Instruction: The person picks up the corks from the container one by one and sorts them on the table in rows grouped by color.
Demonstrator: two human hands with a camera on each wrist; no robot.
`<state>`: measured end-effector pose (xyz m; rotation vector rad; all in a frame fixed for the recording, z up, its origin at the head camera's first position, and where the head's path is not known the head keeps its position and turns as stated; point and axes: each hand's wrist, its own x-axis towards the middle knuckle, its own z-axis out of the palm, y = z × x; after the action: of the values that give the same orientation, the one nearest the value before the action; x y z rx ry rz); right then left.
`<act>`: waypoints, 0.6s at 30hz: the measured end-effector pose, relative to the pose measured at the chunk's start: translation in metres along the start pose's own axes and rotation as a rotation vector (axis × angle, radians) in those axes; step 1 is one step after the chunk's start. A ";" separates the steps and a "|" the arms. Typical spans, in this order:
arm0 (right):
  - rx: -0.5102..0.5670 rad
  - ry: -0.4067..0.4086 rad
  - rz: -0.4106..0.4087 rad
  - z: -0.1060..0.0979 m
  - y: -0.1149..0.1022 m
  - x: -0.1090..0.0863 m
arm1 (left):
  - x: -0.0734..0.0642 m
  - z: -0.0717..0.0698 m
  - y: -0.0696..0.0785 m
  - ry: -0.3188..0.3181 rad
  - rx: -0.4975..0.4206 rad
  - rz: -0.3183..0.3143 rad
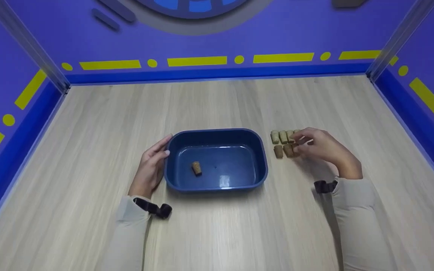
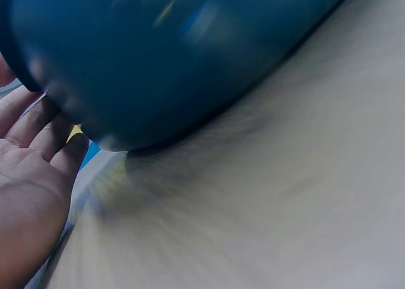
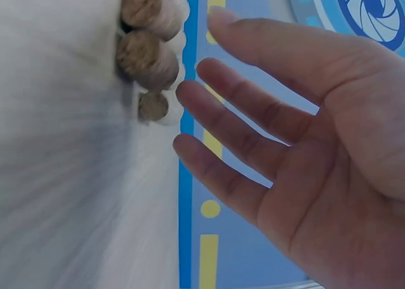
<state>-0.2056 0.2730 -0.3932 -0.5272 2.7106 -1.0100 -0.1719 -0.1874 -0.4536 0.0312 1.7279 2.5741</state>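
A dark blue plastic bin [image 1: 217, 189] stands on the table with one brown cork stopper [image 1: 196, 168] lying in its left part. My left hand [image 1: 152, 165] rests against the bin's left end, thumb at the rim and fairly straight fingers [image 2: 47, 128] along the outer wall. To the right of the bin stand corks in two rows: paler ones [image 1: 275, 137] behind, browner ones [image 1: 278, 151] in front. Over the right end of these rows hovers my right hand [image 1: 320, 146], hiding some corks. In the right wrist view its thumb and fingers are spread apart, with nothing seen between them.
A light wood-grain table [image 1: 217, 233] lies under everything. Purple-blue panels with yellow marks [image 1: 197, 61] wall it in at the back and both sides. Each wrist carries a small black camera strap [image 1: 153, 208].
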 end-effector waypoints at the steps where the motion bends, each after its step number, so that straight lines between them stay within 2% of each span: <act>1: 0.001 -0.001 -0.001 0.000 -0.002 0.001 | 0.000 0.000 0.000 0.001 -0.006 -0.002; 10: -0.051 0.002 -0.062 0.000 -0.028 0.013 | 0.000 -0.001 0.000 -0.019 -0.008 0.001; 18: -0.084 -0.044 -0.092 -0.001 -0.058 0.028 | 0.000 -0.002 0.000 -0.022 -0.014 -0.004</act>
<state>-0.2165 0.2215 -0.3553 -0.6866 2.7218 -0.8978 -0.1719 -0.1892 -0.4545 0.0560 1.7002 2.5730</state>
